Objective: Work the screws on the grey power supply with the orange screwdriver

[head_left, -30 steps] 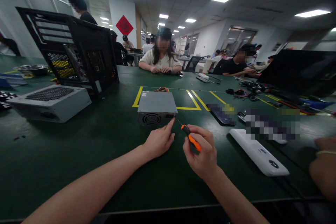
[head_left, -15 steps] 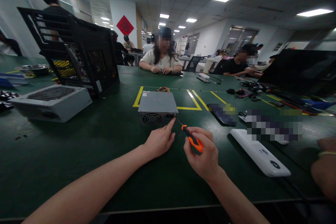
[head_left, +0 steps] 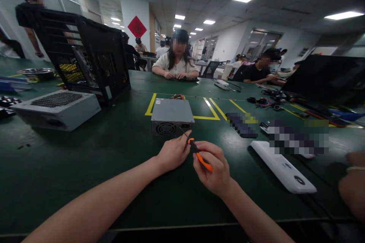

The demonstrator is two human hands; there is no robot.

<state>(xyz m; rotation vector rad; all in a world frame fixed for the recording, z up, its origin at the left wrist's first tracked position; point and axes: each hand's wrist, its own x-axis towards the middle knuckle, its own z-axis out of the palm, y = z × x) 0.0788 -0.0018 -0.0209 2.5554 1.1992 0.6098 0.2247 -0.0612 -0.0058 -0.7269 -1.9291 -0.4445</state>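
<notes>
A grey computer power supply [head_left: 172,111] stands on the green table with its fan grille [head_left: 165,129] and power socket facing me. My left hand [head_left: 173,153] lies at its lower front right corner, index finger stretched to the casing and thumb apart; I see nothing in it. An orange and black screwdriver [head_left: 201,156] is gripped in the closed fingers of my right hand [head_left: 214,167]. Its thin shaft points up and left, crossing in front of my left fingertips toward the fan side. Whether the tip touches the casing I cannot tell.
Left stand a second power supply [head_left: 57,110], a black computer case [head_left: 85,53] and a metal bowl [head_left: 37,73]. A white elongated device [head_left: 282,165], a dark flat item [head_left: 242,125] and cables [head_left: 262,100] lie right. A person [head_left: 176,60] sits opposite; another person's arm [head_left: 353,186] shows at right.
My right hand has moved left and slightly down with the screwdriver; its tip has shifted from beside the power socket toward the fan grille. My left hand stays nearly in place.
</notes>
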